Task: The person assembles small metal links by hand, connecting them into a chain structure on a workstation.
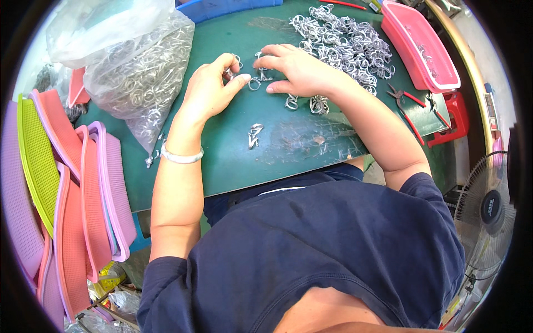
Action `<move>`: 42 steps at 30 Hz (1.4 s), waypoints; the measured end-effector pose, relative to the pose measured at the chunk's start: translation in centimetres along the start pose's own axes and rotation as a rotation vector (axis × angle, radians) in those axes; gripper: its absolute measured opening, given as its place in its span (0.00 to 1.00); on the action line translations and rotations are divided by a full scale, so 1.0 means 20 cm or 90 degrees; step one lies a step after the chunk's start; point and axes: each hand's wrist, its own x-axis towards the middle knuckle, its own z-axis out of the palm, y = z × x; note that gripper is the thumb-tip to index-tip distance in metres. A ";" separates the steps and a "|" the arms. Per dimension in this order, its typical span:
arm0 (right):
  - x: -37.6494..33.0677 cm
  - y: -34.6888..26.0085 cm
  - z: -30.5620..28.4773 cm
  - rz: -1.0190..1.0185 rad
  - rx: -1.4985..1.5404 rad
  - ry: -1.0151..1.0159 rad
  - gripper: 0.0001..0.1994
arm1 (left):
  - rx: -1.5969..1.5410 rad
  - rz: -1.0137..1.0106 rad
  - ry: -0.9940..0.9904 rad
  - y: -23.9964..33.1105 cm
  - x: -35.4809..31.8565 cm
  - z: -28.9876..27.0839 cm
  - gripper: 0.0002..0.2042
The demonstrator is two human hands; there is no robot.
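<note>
My left hand [208, 89] is closed, its fingers curled round a silvery metal ring [237, 60] that sticks out past the fingertips. Close to its thumb, another ring [254, 84] lies between the hands. My right hand [297, 69] reaches over the green tabletop [222, 161] with its thumb apart from its fingers. Its fingertips are at a small metal piece [262, 72]; whether they touch it is hard to see. Beyond that wrist spreads a heap of silvery ring-shaped clasps [355, 47]. A few loose hook-like metal pieces [255, 136] lie nearer to me.
A clear plastic bag [139, 72] full of metal pieces stands at the left. Stacked pink, purple and green baskets [97, 194] fill the near left. On the right are a pink basket [422, 47], red-handled pliers [408, 108], a red stool [458, 119] and a fan [491, 205].
</note>
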 end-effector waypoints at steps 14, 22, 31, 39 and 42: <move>-0.03 0.02 -0.12 0.025 0.049 -0.177 0.11 | -0.008 0.018 0.050 -0.07 0.00 0.03 0.20; -0.03 0.04 -0.08 0.060 0.180 0.143 0.09 | 0.032 -0.030 -0.019 -0.04 -0.01 0.00 0.23; -0.05 0.06 -0.05 0.000 0.085 0.108 0.09 | 0.132 0.142 0.004 -0.01 -0.01 0.02 0.20; -0.07 0.05 -0.02 0.039 0.033 0.009 0.07 | 0.107 0.206 -0.031 -0.01 -0.01 0.06 0.14; -0.07 0.07 -0.02 0.069 0.057 -0.003 0.08 | 0.105 0.202 -0.030 -0.03 -0.01 0.05 0.13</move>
